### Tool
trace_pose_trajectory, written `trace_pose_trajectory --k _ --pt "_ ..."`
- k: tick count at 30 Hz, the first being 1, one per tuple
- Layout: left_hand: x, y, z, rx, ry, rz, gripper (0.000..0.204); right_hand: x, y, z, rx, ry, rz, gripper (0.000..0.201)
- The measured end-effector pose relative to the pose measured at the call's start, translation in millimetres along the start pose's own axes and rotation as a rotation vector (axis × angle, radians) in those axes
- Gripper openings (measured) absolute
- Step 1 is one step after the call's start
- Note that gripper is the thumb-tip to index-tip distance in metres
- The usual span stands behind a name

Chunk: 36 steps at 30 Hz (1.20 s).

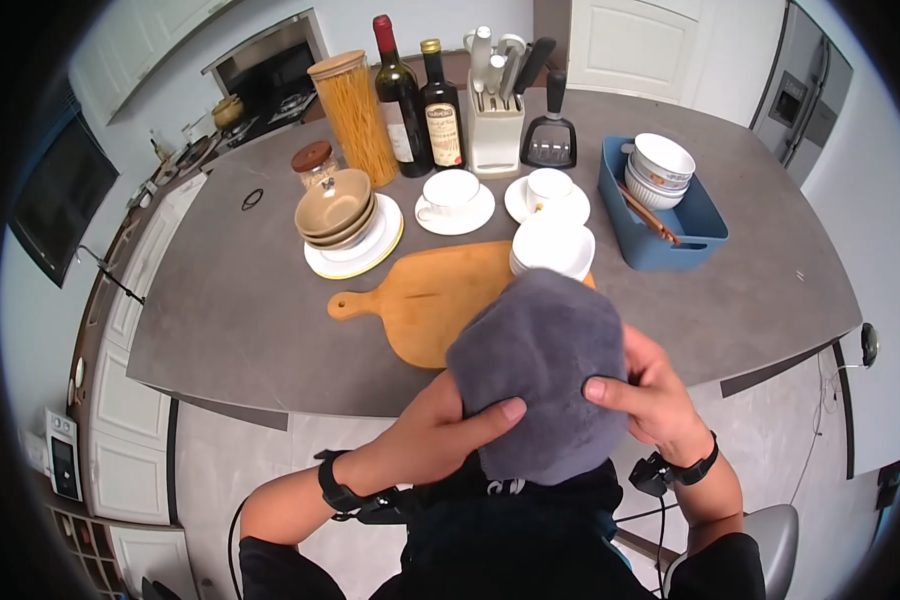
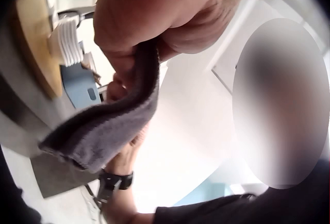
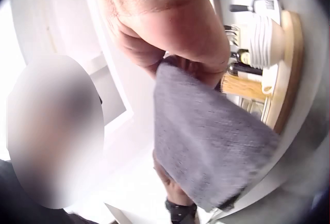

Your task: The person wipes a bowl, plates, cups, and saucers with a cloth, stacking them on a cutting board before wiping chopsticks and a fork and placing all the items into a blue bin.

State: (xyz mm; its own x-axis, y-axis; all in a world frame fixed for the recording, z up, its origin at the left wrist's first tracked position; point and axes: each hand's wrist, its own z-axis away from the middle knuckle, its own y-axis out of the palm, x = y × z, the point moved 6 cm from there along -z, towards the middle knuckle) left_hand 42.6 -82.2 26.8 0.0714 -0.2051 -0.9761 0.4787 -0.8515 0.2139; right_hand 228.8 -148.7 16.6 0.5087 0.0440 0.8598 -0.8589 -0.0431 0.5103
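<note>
Between my two hands is a grey cloth [image 1: 540, 375], raised in front of my body at the near edge of the table. My left hand [image 1: 460, 420] grips its left side, thumb lying over the front face and the other fingers behind it. On the opposite side, my right hand [image 1: 655, 395] pinches the cloth in the same way. The left wrist view catches the cloth [image 2: 111, 123] edge-on, bent in a curve, while in the right wrist view its flat face [image 3: 206, 136] hangs below the right hand. The fingers behind the cloth are mostly hidden.
A wooden cutting board [image 1: 430, 300] bearing stacked white bowls [image 1: 555, 250] lies just beyond the cloth. Brown bowls [image 1: 335, 205] on plates stand left, cups on saucers behind. Bottles [image 1: 400, 105], a pasta jar [image 1: 355, 120] and a knife block [image 1: 495, 135] line the back; a blue bin [image 1: 670, 250] stands right.
</note>
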Motion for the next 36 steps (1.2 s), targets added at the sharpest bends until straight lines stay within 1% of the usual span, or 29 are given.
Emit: trace_pose_trajectory --k 1,2,3,4,5,6,7,8,9,10,12,13,14,15,16,18,19,20,21,22,24,25,27,28,30,31,33,34,36 --pt "-9.5 -5.2 0.6 -0.061 0.153 -0.258 0.045 14.6 -3.6 5.5 0.053 -0.198 0.333 0.03" --pt "-11.3 -11.4 -0.6 -0.064 0.164 -0.265 0.045 25.2 0.2 11.7 0.106 -0.4 0.666 0.017" --pt "-13.9 -13.0 -2.0 0.023 0.158 -0.305 0.039 26.0 7.4 12.1 0.097 -0.447 0.396 0.014" --pt "-18.7 -10.6 -4.1 0.111 0.153 -0.346 0.039 29.3 5.2 5.1 0.107 -0.458 0.403 0.014" --pt "-29.9 -6.9 -12.8 0.151 0.231 -0.258 0.047 27.2 0.8 -6.5 0.137 -0.446 0.462 0.019" --pt "-25.1 -12.9 -16.6 0.15 0.239 -0.264 0.047 21.7 -4.7 -16.3 0.163 -0.432 0.521 0.024" --pt "-14.2 -23.4 -24.6 0.166 0.248 -0.255 0.052 13.4 -14.7 -26.1 0.141 -0.4 0.447 0.027" --pt "-7.5 -29.5 -29.9 0.184 0.254 -0.244 0.056 9.0 -18.4 -33.3 0.139 -0.406 0.451 0.027" --pt "-10.1 -29.5 -31.1 0.172 0.287 -0.283 0.066 3.1 -23.2 -40.8 0.143 -0.351 0.234 0.024" --pt "-11.6 -27.1 -31.8 0.176 0.282 -0.279 0.066 -3.8 -28.3 -46.3 0.143 -0.291 0.014 0.023" --pt "-20.5 -29.0 -31.8 0.027 0.292 -0.297 0.071 -5.2 -28.0 -48.9 0.166 -0.302 -0.033 0.023" --pt "-23.8 -23.6 -32.5 0.026 0.286 -0.295 0.071 -0.6 -24.2 -49.0 0.131 -0.277 -0.082 0.025" --pt "-29.3 -22.5 -33.8 -0.066 0.307 -0.206 0.054 2.5 -22.6 -49.7 0.097 -0.253 -0.129 0.029" --pt "-32.9 -25.6 -34.5 -0.158 0.327 -0.118 0.038 2.3 -21.9 -50.8 0.109 -0.215 -0.118 0.039" --pt "-33.0 -27.7 -36.4 -0.159 0.324 -0.118 0.038 3.4 -17.5 -50.1 0.108 -0.213 -0.121 0.039" --pt "-30.1 -32.3 -39.7 -0.139 0.298 -0.173 0.039 -14.1 -26.8 -48.1 -0.26 0.03 -0.351 0.045" --pt "-28.8 -35.1 -40.1 -0.143 0.294 -0.171 0.039 -17.0 -28.7 -46.7 -0.26 0.035 -0.353 0.045" --pt "-24.5 -38.7 -40.8 -0.156 0.246 -0.17 0.035 -21.1 -27.0 -45.1 -0.166 0.058 -0.378 0.045" --pt "-19.5 -42.2 -40.9 -0.168 0.195 -0.167 0.032 -24.4 -24.4 -41.4 -0.12 0.072 -0.393 0.045" --pt "-16.8 -45.9 -41.0 -0.172 0.19 -0.166 0.032 -27.7 -21.8 -37.5 -0.074 0.087 -0.407 0.045" --pt "-18.8 -46.1 -41.6 -0.098 0.278 -0.349 0.029 -1.7 -8.8 -23.0 -0.023 -0.237 0.348 0.032" --pt "-18.7 -48.4 -41.3 -0.093 0.275 -0.349 0.029 2.7 -5.4 -19.4 -0.028 -0.237 0.346 0.032" --pt "-18.2 -46.5 -41.0 0.002 0.281 -0.362 0.023 24.1 8.4 -8.9 -0.104 -0.468 0.806 0.022" --pt "-17.0 -45.1 -42.6 0.006 0.282 -0.36 0.023 30.5 12.9 -6.5 -0.108 -0.468 0.808 0.022" --pt "-11.8 -50.1 -44.9 -0.099 0.232 -0.226 0.023 38.1 7.4 -7.9 -0.228 -0.335 0.579 0.016" --pt "-10.5 -50.5 -45.1 -0.097 0.231 -0.223 0.023 38.9 4.7 -10.3 -0.218 -0.285 0.52 0.018" --pt "-4.3 -50.5 -46.0 -0.046 0.178 -0.053 0.026 38.3 2.2 -13.8 -0.201 -0.261 0.468 0.018" --pt "-3.1 -51.5 -45.7 -0.044 0.175 -0.046 0.026 36.9 1.8 -15.2 -0.182 -0.241 0.413 0.019" --pt "-0.5 -50.1 -45.7 0.007 0.152 0.098 0.035 37.3 4.4 -16.8 -0.179 -0.242 0.384 0.019"
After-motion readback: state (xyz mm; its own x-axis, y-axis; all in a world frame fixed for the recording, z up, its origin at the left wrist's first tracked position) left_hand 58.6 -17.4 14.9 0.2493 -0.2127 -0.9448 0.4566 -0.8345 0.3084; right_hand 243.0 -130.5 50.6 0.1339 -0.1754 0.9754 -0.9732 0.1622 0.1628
